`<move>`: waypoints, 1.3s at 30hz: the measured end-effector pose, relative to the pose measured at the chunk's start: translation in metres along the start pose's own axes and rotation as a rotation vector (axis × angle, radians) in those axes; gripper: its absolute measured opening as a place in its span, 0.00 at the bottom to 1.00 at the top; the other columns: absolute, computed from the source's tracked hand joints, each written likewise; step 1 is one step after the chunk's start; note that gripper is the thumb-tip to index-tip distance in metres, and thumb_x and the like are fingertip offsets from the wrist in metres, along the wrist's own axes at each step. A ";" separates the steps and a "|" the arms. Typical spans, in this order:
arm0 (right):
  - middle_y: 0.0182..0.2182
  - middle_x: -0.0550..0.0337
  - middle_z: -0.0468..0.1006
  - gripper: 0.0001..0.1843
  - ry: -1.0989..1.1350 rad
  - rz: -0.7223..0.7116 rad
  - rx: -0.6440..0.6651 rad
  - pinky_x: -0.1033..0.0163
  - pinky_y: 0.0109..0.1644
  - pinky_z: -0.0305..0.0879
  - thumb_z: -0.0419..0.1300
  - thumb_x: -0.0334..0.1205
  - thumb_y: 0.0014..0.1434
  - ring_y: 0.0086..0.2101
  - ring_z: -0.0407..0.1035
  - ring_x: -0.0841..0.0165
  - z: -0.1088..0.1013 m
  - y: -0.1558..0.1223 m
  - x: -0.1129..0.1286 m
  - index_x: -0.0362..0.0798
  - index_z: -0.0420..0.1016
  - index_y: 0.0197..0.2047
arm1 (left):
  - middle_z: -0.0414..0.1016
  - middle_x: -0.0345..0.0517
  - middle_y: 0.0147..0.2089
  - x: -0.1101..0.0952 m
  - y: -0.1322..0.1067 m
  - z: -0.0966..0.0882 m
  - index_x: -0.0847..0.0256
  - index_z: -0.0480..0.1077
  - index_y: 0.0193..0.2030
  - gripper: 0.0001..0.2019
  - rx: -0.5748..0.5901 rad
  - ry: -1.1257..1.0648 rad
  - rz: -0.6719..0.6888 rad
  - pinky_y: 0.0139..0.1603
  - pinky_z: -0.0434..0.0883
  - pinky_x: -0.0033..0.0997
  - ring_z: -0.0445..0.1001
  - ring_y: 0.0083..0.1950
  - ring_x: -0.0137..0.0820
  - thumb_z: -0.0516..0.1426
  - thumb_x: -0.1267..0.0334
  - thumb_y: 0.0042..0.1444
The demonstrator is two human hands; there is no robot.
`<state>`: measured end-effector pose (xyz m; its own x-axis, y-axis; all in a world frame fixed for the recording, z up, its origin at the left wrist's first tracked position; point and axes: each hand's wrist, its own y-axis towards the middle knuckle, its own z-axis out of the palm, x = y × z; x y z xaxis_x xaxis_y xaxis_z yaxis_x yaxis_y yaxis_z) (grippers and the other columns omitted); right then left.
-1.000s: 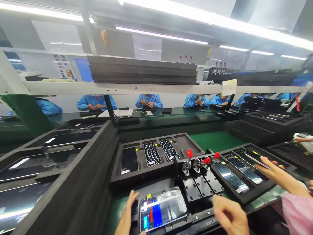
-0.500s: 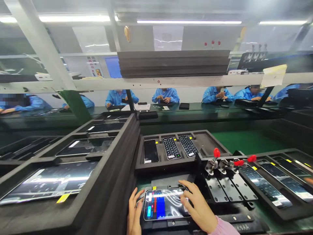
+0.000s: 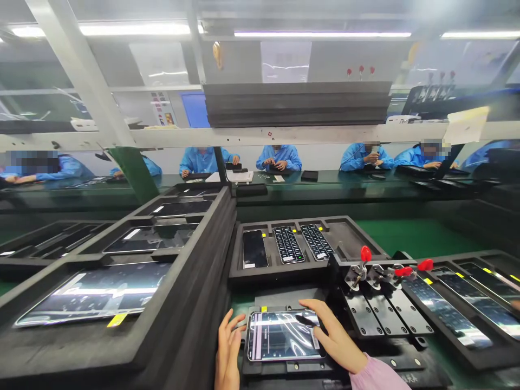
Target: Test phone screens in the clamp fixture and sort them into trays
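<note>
A lit phone screen (image 3: 280, 338) with glossy reflections lies flat on a black fixture (image 3: 303, 368), a small yellow tab at its upper edge. My left hand (image 3: 229, 346) stands beside the screen's left end, fingers curved but apart, holding nothing. Whether its fingertips touch the edge I cannot tell. Over the right end of the screen reaches my right hand (image 3: 339, 338), in a pink sleeve, with thumb and a finger spread and nothing gripped. A dark patch on the glass near these fingers looks like their reflection.
Toggle clamps with red handles (image 3: 365, 253) stand right of the fixture. Behind it, a foam tray (image 3: 280, 271) holds several phone screens; another tray (image 3: 479, 360) lies at right. Stacked trays (image 3: 174, 303) rise at left. People in blue work at the far bench (image 3: 317, 189).
The display has gone from coloured bars to a plainer page with a pale strip at left. My right hand's fingers have drawn closer together at the screen's right end. The view has shifted slightly.
</note>
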<state>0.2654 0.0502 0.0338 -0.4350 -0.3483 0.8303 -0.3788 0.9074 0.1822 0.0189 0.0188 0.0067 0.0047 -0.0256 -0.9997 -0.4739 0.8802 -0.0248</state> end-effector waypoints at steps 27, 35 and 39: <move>0.61 0.62 0.52 0.37 -0.096 0.194 0.102 0.47 0.63 0.30 0.45 0.36 0.54 0.61 0.43 0.68 -0.007 0.005 0.010 0.58 0.35 0.65 | 0.66 0.48 0.52 -0.008 -0.010 -0.008 0.56 0.54 0.57 0.25 0.129 -0.026 0.032 0.56 0.57 0.40 0.65 0.53 0.39 0.47 0.46 0.56; 0.54 0.67 0.57 0.38 -0.276 0.183 0.145 0.44 0.62 0.24 0.43 0.33 0.51 0.56 0.51 0.69 0.004 0.000 -0.008 0.70 0.38 0.63 | 0.66 0.48 0.52 -0.007 -0.008 -0.008 0.55 0.53 0.57 0.26 0.122 -0.029 0.017 0.55 0.58 0.40 0.66 0.53 0.40 0.47 0.45 0.55; 0.53 0.67 0.57 0.39 -0.332 0.165 0.143 0.42 0.62 0.24 0.42 0.32 0.52 0.56 0.52 0.69 0.006 -0.001 -0.008 0.72 0.35 0.62 | 0.67 0.48 0.51 -0.007 -0.009 -0.006 0.56 0.55 0.57 0.27 0.096 -0.031 0.023 0.53 0.61 0.38 0.68 0.52 0.39 0.48 0.45 0.54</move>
<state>0.2640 0.0509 0.0242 -0.7310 -0.2791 0.6227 -0.3819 0.9236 -0.0344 0.0174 0.0084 0.0143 0.0227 0.0079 -0.9997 -0.3876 0.9218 -0.0015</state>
